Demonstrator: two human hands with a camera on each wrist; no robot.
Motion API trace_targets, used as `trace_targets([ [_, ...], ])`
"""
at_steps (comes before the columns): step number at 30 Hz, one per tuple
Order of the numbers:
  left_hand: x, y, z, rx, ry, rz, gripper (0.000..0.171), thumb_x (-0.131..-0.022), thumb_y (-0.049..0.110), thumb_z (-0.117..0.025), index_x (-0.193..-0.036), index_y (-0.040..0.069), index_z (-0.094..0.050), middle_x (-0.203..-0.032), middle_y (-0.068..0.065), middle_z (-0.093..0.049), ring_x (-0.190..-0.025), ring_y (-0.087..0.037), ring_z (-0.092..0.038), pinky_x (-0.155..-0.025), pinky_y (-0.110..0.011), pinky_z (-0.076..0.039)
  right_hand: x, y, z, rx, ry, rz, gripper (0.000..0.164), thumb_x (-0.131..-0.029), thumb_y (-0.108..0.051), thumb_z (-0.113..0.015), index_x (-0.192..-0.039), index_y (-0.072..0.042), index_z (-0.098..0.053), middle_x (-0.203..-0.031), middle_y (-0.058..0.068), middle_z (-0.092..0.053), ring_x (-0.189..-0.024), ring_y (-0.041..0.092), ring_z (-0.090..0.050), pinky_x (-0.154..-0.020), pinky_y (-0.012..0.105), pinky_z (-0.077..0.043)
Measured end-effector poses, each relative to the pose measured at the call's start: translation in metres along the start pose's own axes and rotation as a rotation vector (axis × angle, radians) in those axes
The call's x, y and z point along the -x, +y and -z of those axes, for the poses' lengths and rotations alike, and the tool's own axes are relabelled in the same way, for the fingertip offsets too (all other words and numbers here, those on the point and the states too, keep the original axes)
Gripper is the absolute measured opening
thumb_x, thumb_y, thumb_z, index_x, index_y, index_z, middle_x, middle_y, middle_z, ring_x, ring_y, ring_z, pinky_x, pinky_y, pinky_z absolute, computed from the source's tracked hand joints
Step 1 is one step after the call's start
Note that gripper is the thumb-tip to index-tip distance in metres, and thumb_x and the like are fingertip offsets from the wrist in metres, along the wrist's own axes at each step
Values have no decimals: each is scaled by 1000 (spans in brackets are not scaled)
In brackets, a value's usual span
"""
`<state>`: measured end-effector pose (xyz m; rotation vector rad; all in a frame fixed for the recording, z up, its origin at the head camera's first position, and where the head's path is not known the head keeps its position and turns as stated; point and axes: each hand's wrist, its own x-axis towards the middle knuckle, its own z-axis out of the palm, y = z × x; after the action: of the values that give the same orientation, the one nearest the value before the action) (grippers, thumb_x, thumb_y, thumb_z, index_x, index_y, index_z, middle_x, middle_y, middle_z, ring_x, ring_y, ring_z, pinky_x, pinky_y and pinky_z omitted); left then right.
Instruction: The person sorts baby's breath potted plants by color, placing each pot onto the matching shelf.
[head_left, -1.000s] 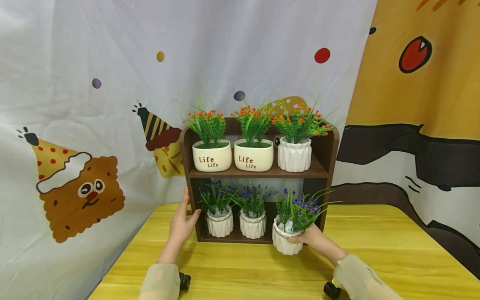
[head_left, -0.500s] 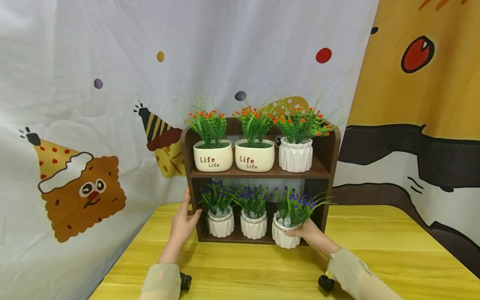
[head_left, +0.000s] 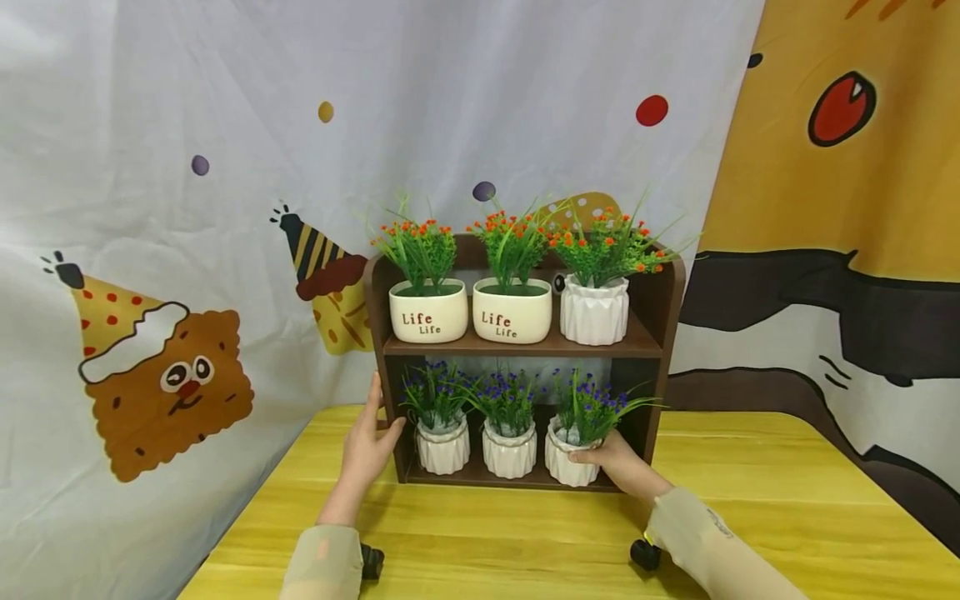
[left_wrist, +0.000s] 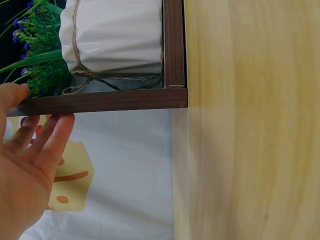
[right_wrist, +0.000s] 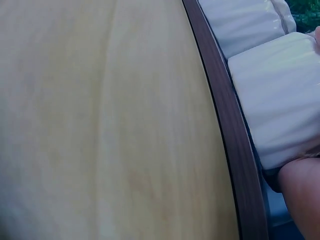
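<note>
In the head view, my right hand (head_left: 622, 462) grips a white fluted flower pot (head_left: 572, 463) with purple artificial flowers at the right of the lower shelf. The right wrist view shows this pot (right_wrist: 277, 100) close over the shelf's brown front edge (right_wrist: 227, 130), with part of my hand (right_wrist: 305, 195) beside it. My left hand (head_left: 367, 450) holds the left side panel of the brown two-tier shelf (head_left: 517, 350). In the left wrist view, the thumb lies at the panel's inner side and the fingers (left_wrist: 55, 142) lie against its outer side.
Two matching pots, a left one (head_left: 442, 448) and a middle one (head_left: 510, 452), stand on the lower tier. Above are two cream "Life" planters (head_left: 427, 315) and a white fluted pot (head_left: 594, 312), all with orange flowers. A printed cloth (head_left: 225, 100) hangs behind the wooden table (head_left: 480, 542).
My right hand has moved the pot inward and slightly up in the head view, from in front of the shelf to the lower tier's front edge. The left hand keeps its hold on the panel.
</note>
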<state>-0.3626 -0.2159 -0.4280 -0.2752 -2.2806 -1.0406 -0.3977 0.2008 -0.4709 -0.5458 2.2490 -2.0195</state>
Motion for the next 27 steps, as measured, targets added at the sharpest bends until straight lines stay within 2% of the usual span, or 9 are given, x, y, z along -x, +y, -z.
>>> trace_targets([
  [4, 1, 1, -1, -7, -4, 3, 88, -92, 14, -68, -158, 25, -10, -137, -24, -51, -97, -39, -65, -81, -56, -51, 0, 4, 2, -33, 15, 0, 86, -81, -5, -77, -151, -3, -27, -149, 19, -34, -129, 25, -43, -104, 40, -38],
  [7, 1, 1, -1, -5, 0, -1, 89, -92, 14, -68, -158, 26, -10, -137, -25, -51, -99, -41, -63, -82, -56, -50, 1, 3, 3, -38, 13, -2, 87, -82, -5, -75, -152, -4, -23, -152, 19, -30, -135, 32, -34, -107, 45, -33],
  [14, 3, 1, -1, -9, 21, -21, 90, -92, 13, -67, -158, 29, -9, -137, -25, -51, -95, -41, -64, -78, -57, -50, -1, -1, 1, -30, 29, -49, 96, -83, -9, -76, -155, -5, -11, -157, 19, -17, -142, 38, -20, -112, 56, -20],
  [18, 4, 1, 1, -3, 17, -10, 89, -92, 12, -67, -158, 27, -9, -137, -25, -51, -95, -41, -64, -80, -56, -50, -3, -1, -1, -9, 47, -79, 103, -83, -13, -77, -155, -6, -4, -159, 19, -10, -143, 38, -15, -113, 57, -17],
  [22, 4, 1, 1, -3, 10, 12, 90, -92, 12, -67, -158, 30, -8, -139, -24, -49, -99, -41, -63, -81, -56, -50, -3, -1, -2, 15, 55, -114, 106, -84, -16, -77, -155, -4, 1, -159, 20, -4, -144, 39, -10, -113, 58, -14],
  [27, 1, 3, -1, -2, 19, 0, 90, -92, 11, -67, -158, 28, -9, -136, -27, -51, -97, -42, -63, -79, -56, -51, 2, -8, -2, 62, 81, -159, 110, -85, -21, -77, -155, -3, 6, -159, 23, 2, -144, 42, -4, -112, 60, -12],
])
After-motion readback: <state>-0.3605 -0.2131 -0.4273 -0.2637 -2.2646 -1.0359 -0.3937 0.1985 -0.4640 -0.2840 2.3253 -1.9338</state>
